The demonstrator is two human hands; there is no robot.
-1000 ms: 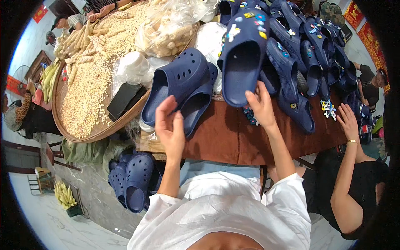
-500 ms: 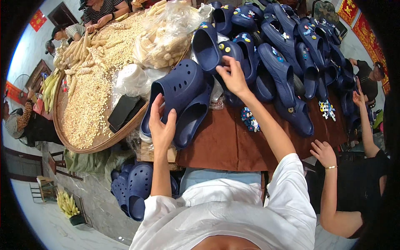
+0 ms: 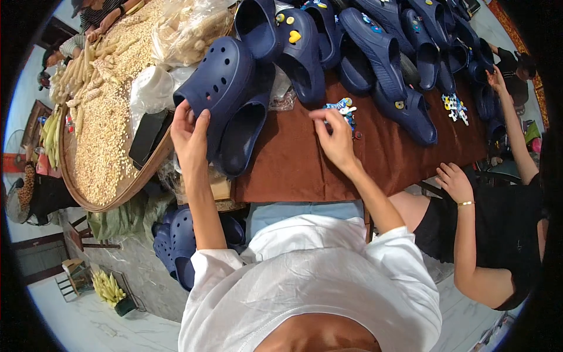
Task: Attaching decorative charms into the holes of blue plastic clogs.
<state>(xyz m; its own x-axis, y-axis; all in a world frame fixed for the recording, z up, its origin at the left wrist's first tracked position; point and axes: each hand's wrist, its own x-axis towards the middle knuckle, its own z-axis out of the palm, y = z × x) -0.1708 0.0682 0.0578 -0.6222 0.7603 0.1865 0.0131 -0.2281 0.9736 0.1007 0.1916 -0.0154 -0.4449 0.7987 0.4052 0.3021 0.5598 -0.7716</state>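
Note:
A plain navy clog (image 3: 220, 70) with round holes lies at the left of the brown cloth. Its mate (image 3: 241, 138) leans beside it. At the rim of the first clog, my left hand (image 3: 190, 138) has thumb and fingers apart, touching the edge. Over the cloth hovers my right hand (image 3: 337, 141), its fingers loosely curled with nothing visible in them, just left of a small pile of colourful shoe charms (image 3: 346, 111). Above it rests a navy clog (image 3: 302, 56) carrying a yellow heart charm (image 3: 294, 36) and round yellow ones.
Several decorated clogs (image 3: 375, 44) are heaped at the back right. More charms (image 3: 454, 108) lie right of centre. On the left stands a round tray (image 3: 97, 206) of corn kernels with a black phone-like object (image 3: 149, 138). A co-worker's hand (image 3: 454, 183) rests at the table's right edge.
My right hand has left the clog with yellow charms and come down beside the charm pile, uncovering the heart charm. My left hand stays at the plain clog. The whole view has shifted.

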